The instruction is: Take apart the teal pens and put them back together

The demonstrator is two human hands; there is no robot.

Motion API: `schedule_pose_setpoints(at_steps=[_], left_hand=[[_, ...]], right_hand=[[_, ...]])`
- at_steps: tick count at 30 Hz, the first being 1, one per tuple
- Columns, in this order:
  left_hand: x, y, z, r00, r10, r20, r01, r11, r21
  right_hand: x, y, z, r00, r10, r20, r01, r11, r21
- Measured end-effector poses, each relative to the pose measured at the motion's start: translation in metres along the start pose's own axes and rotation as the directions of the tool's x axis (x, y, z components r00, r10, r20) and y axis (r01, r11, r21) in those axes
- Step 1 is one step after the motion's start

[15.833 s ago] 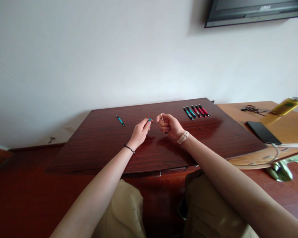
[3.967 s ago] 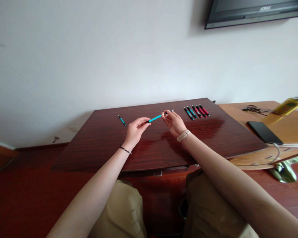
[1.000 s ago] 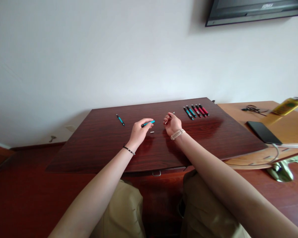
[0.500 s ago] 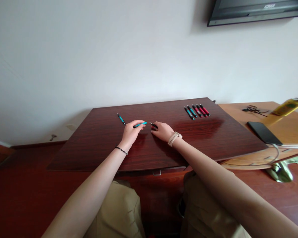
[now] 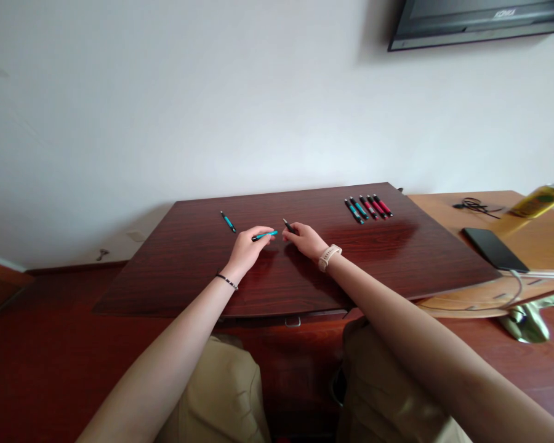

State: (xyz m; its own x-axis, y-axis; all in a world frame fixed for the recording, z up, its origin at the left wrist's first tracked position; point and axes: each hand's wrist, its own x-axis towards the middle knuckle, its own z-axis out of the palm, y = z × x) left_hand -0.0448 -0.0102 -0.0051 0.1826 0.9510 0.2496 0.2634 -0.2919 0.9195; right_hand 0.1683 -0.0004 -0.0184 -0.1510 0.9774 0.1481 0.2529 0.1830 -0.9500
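Note:
Over the middle of the dark wooden table (image 5: 203, 271), my left hand (image 5: 245, 248) is closed on a blue pen barrel (image 5: 268, 234) with a black end; the blue part points right. Facing it, my right hand (image 5: 309, 241) pinches a black pen tip section (image 5: 289, 226) whose pointed silvery end sticks up and to the left. A small gap separates the two pieces. Behind my left hand a blue-and-black pen (image 5: 228, 221) lies on the table.
Towards the back right of the table lie blue pens (image 5: 356, 209) and red pens (image 5: 376, 207) side by side. On a lighter desk at the right are a phone (image 5: 493, 249) with a cable, a black cord (image 5: 476, 206) and a yellow can (image 5: 540, 201). A television (image 5: 480, 24) hangs above.
The black tip section in my right hand has tilted more upright, its point now higher. My left hand keeps its hold on the blue barrel; the view has shifted slightly.

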Motion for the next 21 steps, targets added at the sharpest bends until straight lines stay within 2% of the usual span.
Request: schedule_pose_setpoints(at_steps=[1,3,6,9,12,17,21], left_hand=[[0.0,0.001,0.0,1.0,0.005,0.005,-0.005,1.0,-0.002],[-0.001,0.003,0.001,1.0,0.012,0.009,-0.012,1.0,-0.007],[-0.002,0.005,0.003,1.0,0.011,0.003,-0.011,0.999,-0.031],[-0.003,0.007,0.004,1.0,0.007,-0.005,-0.007,0.998,-0.06],[-0.004,0.009,0.003,1.0,0.003,0.004,-0.003,0.996,-0.086],[-0.006,0.011,0.004,0.996,-0.021,0.091,0.035,0.988,-0.151],[-0.008,0.011,0.01,0.978,-0.104,0.18,0.152,0.949,-0.275]], right_hand=[[0.0,0.0,0.0,0.999,0.044,0.028,-0.047,0.987,0.153],[0.001,-0.001,-0.001,0.988,0.124,0.092,-0.151,0.899,0.41],[0.0,-0.003,-0.003,0.967,0.198,0.159,-0.254,0.745,0.617],[0.0,-0.006,-0.005,0.952,0.244,0.186,-0.303,0.64,0.707],[0.0,-0.009,-0.007,0.947,0.252,0.2,-0.314,0.579,0.752],[-0.002,-0.013,-0.009,0.954,0.224,0.199,-0.29,0.522,0.802],[-0.004,-0.018,-0.008,0.959,0.188,0.21,-0.278,0.503,0.819]])
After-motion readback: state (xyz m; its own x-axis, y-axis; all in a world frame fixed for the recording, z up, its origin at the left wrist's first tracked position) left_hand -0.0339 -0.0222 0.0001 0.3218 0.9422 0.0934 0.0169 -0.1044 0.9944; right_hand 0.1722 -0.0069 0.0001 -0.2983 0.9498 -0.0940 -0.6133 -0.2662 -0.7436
